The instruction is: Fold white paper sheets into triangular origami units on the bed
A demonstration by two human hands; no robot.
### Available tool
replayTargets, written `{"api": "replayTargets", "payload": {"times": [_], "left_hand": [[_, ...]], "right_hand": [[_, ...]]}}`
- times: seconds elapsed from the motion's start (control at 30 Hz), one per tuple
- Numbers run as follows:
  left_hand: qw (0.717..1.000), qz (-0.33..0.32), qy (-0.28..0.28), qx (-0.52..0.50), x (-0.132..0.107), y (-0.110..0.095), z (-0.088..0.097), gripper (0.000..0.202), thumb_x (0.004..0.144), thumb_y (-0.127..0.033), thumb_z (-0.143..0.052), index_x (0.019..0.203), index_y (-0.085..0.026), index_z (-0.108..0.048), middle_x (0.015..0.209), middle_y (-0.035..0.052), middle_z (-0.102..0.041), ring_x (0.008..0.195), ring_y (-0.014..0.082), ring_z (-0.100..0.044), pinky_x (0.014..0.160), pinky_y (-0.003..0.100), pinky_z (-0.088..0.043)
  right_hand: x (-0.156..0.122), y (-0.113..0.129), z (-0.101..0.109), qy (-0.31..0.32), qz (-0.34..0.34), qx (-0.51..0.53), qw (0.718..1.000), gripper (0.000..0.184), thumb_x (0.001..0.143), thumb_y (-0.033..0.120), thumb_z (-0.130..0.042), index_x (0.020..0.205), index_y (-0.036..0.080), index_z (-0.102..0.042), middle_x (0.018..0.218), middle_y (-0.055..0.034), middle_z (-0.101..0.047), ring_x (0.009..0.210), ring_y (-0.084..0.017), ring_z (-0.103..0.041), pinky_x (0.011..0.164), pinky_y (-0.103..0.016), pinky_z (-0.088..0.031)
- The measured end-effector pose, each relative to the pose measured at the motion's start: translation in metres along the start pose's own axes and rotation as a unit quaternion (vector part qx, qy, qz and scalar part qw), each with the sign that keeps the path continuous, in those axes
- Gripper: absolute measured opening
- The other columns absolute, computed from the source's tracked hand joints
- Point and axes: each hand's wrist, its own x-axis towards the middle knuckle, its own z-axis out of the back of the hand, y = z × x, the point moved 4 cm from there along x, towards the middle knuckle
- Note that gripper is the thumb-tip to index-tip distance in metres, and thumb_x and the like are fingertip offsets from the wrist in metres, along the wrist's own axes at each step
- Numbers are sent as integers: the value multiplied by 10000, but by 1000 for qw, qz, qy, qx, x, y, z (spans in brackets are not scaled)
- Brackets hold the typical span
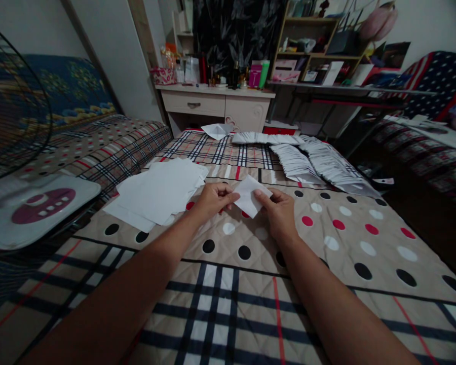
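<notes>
A small folded white paper point(250, 196) is held just above the dotted bed cover point(327, 243), between both hands. My left hand point(213, 199) pinches its left edge with curled fingers. My right hand point(278, 213) pinches its right edge with thumb and forefinger. A loose stack of flat white sheets point(157, 191) lies on the cover just left of my left hand. Rows of folded white papers point(311, 159) lie overlapped farther back on the right, with one folded piece point(217, 130) apart at the far middle.
A fan with its white base point(34, 208) stands at the left. A white dresser point(216, 104) with bottles, and shelves point(315, 45), stand beyond the bed. A second bed point(433, 147) is at the right, across a dark gap.
</notes>
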Motion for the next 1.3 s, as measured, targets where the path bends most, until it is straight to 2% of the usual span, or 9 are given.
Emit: {"api": "replayTargets", "payload": {"times": [0.1, 0.17, 0.37, 0.57, 0.7, 0.8, 0.9, 1.07, 1.3], "left_hand": [[994, 41, 104, 6, -2, 6, -12, 331, 637, -415, -785, 634, -130, -617, 563, 30, -649, 482, 113, -579, 468, 207, -445], [992, 38, 123, 6, -2, 7, -17, 320, 630, -403, -789, 709, -122, -658, 662, 53, -694, 574, 141, -630, 542, 241, -496], [996, -47, 10, 72, -1, -2, -10, 380, 738, -486, -677, 613, -132, -620, 541, -4, -551, 493, 96, -491, 450, 208, -350], [993, -30, -112, 9, -4, 3, 0, 506, 838, -595, -517, 582, -161, -557, 486, -16, -473, 427, 92, -417, 412, 226, -298], [993, -34, -115, 1, 0, 7, 1, 457, 854, -556, -517, 686, -150, -643, 548, 2, -560, 464, 96, -464, 438, 218, -359], [990, -89, -107, 21, 1, 2, 0, 260, 797, -359, -639, 931, -152, -720, 817, 55, -706, 681, 126, -614, 604, 223, -493], [985, -116, -119, 41, 0, -1, -2, 350, 740, -194, -668, 1087, -173, -702, 991, 72, -724, 805, 139, -657, 704, 244, -539], [979, -140, -124, 85, -3, 0, -6, 297, 754, -128, -637, 1035, -180, -719, 1036, 74, -726, 804, 131, -660, 714, 253, -555], [983, -111, -128, 75, -4, -2, -7, 277, 757, -111, -628, 1009, -186, -716, 972, 53, -727, 752, 120, -655, 592, 207, -545]], "right_hand": [[1, 3, 5, -32, 20, 14, 999, 253, 676, 400, -773, 718, 168, -681, 641, 15, -616, 547, -110, -492, 505, -230, -387], [2, 3, 4, -3, 7, 2, 1000, 255, 659, 395, -785, 706, 169, -677, 633, 16, -615, 538, -111, -492, 491, -230, -372], [-1, 1, -6, 101, -58, 9, 993, 285, 650, 402, -796, 661, 157, -650, 589, 15, -608, 492, -102, -484, 462, -224, -351], [-2, -1, -14, 114, -44, 33, 992, 365, 648, 361, -797, 939, 182, -670, 903, -34, -715, 745, -161, -636, 662, -268, -503], [4, -5, -7, 68, -2, 6, 998, 335, 648, 305, -773, 929, 179, -640, 912, -43, -710, 780, -176, -644, 712, -301, -513], [6, -4, -1, 28, 55, -62, 996, 239, 669, 252, -719, 879, 176, -635, 862, -38, -692, 764, -174, -622, 729, -308, -494], [5, 3, 2, -7, 101, -114, 988, 229, 675, 207, -668, 897, 184, -616, 879, -35, -675, 779, -176, -607, 712, -301, -480], [2, 11, 4, -40, 134, -143, 980, 291, 672, 167, -630, 960, 193, -596, 953, -50, -658, 825, -190, -602, 632, -284, -467], [3, 12, 7, -58, 146, -167, 973, 252, 667, 167, -629, 918, 184, -619, 963, -60, -642, 900, -211, -598, 690, -315, -480]]}}
